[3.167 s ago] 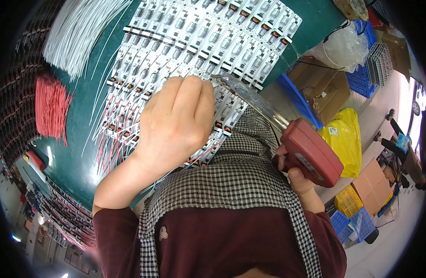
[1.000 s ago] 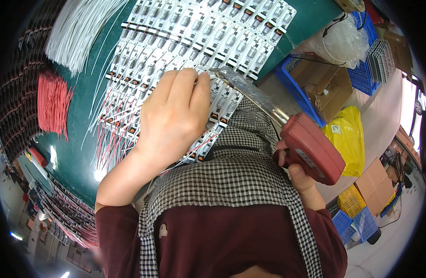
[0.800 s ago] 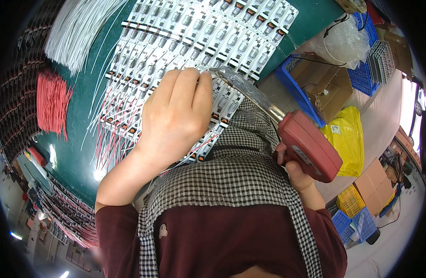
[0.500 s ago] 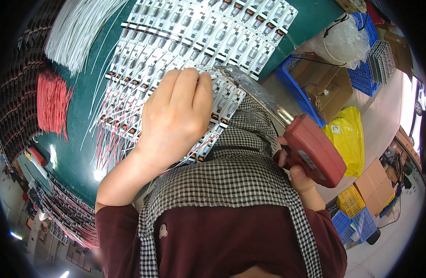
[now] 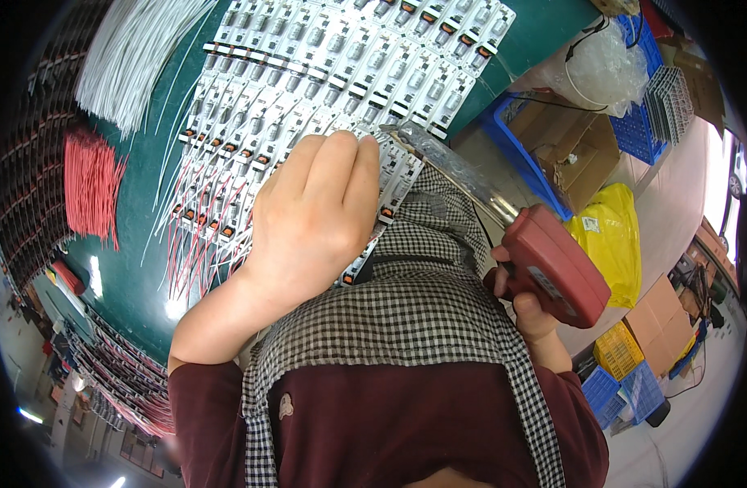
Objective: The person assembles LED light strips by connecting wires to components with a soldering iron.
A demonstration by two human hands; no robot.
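Observation:
My left hand (image 5: 315,215) is over the near part of a panel of small white circuit boards (image 5: 373,61), its fingers bent and closed together. Whatever its fingertips pinch is hidden behind the hand. In my right hand (image 5: 532,313) is a red pistol-shaped soldering gun (image 5: 556,264), gripped by its handle. Its long metal barrel (image 5: 463,175) slants up and left, so the tip is close beside my left fingertips. Thin red and white wires (image 5: 198,248) stick out from the boards left of my left hand.
On the green table (image 5: 137,203) lie a bundle of white wires (image 5: 129,65) and a bundle of red wires (image 5: 91,191). Wired boards (image 5: 23,179) line the far left. To the right are a blue crate (image 5: 516,159) with a cardboard box and a yellow bag (image 5: 613,248).
My left hand has shifted slightly right and toward me. The panel sits a little farther left and up in view. The soldering gun has moved only slightly, still in my right hand.

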